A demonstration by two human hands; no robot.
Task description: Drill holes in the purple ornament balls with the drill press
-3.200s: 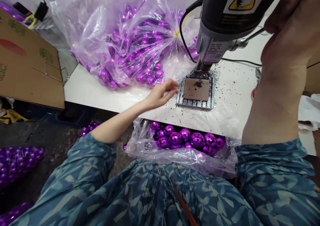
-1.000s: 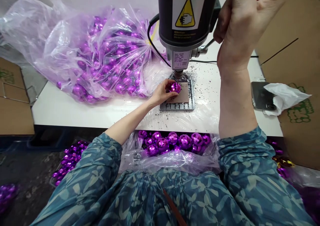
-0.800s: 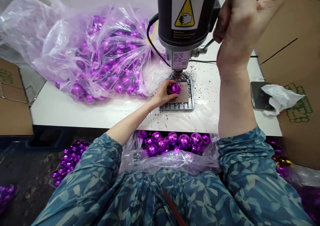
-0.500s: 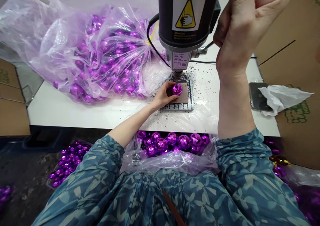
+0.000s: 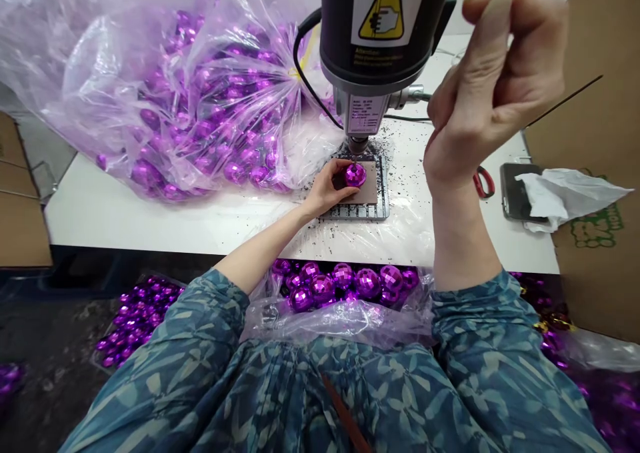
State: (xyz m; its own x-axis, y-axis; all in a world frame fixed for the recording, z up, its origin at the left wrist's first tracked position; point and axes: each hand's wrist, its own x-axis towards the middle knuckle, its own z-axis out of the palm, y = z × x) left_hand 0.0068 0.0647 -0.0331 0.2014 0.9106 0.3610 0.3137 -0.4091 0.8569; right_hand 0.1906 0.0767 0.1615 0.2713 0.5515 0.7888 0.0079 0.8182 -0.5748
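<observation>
My left hand [image 5: 327, 189] pinches a shiny purple faceted ball ornament [image 5: 355, 175] between thumb and fingers. The ball rests on a brown board [image 5: 369, 191] over the slotted metal base [image 5: 384, 203] of a small drill press [image 5: 385, 59]. Just above the ball is the drill chuck [image 5: 358, 145]; whether the bit touches the ball I cannot tell. To the right of the motor, my right hand [image 5: 493, 93] is raised with fingers curled round the press's feed lever [image 5: 425, 97], whose end is hidden in the hand.
A tied clear bag [image 5: 215, 106] of purple balls lies at the left on the white table [image 5: 150, 223]. More balls [image 5: 343, 276] sit in plastic at my lap. Right are red-handled scissors [image 5: 483, 183], a phone [image 5: 517, 189], white tissue [image 5: 565, 196] and a cardboard box [image 5: 595, 253]. Dark shavings surround the base.
My right hand has come lower and turned at the wrist with the lever. My left hand still steadies the ball in the same place. The view has shifted slightly, and the red handle now shows.
</observation>
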